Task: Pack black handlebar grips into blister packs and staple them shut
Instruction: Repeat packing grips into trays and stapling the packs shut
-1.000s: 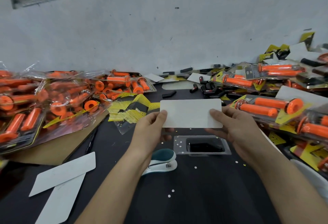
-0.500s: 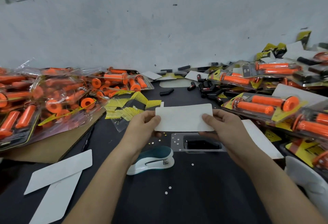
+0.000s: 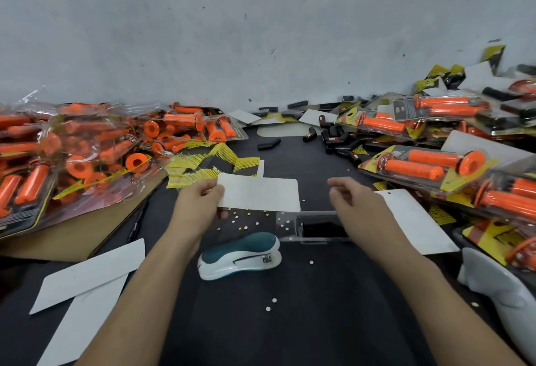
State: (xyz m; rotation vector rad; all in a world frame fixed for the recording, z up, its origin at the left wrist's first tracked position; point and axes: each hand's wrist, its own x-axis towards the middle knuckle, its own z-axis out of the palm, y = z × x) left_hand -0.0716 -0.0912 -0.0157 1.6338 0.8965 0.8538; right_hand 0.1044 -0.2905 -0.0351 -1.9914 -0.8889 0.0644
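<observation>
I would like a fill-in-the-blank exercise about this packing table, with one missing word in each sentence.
The left hand pinches a card whose colour is ___.
The right hand holds ___.
The packed grips heaped at the left are ___.
Missing words: white, nothing, orange.

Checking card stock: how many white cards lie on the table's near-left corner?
2. The upper white card lies left of the stapler; the lower white card sits nearer, partly under it. More may be hidden beneath the orange packs.
</observation>
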